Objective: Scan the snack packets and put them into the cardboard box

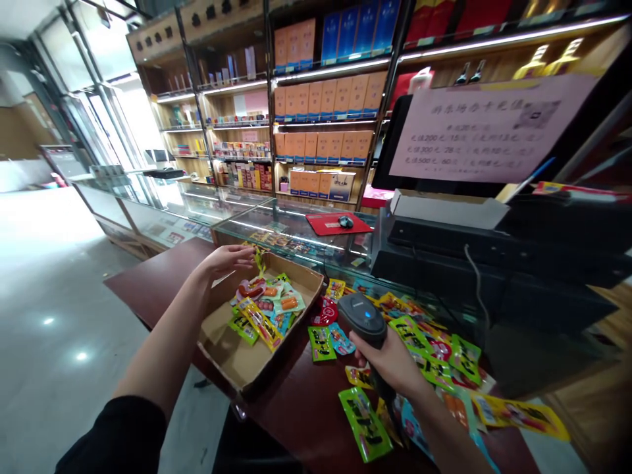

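Observation:
My right hand is wrapped around the handle of a dark barcode scanner, which shows a small blue light on top. The scanner is over the table among snack packets. On the other side, my left hand reaches over the far left rim of a shallow cardboard box, fingers stretched out. A narrow yellow-green snack packet is upright just by its fingertips; whether they touch is unclear. Inside the box lie a yellow packet, sausage-like snacks in clear wrap and several others.
Green packets and a long yellow packet are among those spread over the dark red table. Behind stand a glass counter, a red mouse pad with a mouse, and a monitor bearing a pink paper sign.

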`<state>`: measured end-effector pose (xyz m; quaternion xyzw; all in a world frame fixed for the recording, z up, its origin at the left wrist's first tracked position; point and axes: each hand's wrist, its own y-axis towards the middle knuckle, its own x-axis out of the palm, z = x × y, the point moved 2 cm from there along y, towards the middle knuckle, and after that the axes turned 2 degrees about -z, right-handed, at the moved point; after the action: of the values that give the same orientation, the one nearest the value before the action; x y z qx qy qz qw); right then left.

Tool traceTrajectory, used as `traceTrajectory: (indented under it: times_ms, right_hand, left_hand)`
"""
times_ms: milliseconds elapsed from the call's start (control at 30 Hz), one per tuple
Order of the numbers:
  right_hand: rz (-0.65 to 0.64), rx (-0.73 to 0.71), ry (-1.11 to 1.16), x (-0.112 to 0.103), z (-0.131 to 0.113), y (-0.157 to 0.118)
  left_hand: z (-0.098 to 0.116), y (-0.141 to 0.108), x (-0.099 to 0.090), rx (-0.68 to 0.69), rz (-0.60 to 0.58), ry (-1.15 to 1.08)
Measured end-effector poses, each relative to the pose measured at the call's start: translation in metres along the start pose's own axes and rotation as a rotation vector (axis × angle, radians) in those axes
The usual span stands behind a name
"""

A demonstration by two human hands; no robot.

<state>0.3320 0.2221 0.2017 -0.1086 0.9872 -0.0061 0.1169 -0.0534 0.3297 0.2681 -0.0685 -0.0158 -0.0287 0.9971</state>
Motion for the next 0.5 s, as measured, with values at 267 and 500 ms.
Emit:
traceTrajectory:
  times_ms: [267, 500]
  right_hand:
    - [0.044, 0.018, 0.032, -0.008, -0.006, -0.002]
    - [0.109, -0.034, -0.027, -0.044, -0.012, -0.001]
  left_hand:
    - [-0.013, 0.014, 0.031, -0.026, -0.046, 0.006]
    - [-0.047, 0.041, 0.139, -0.093, -0.291, 0.014]
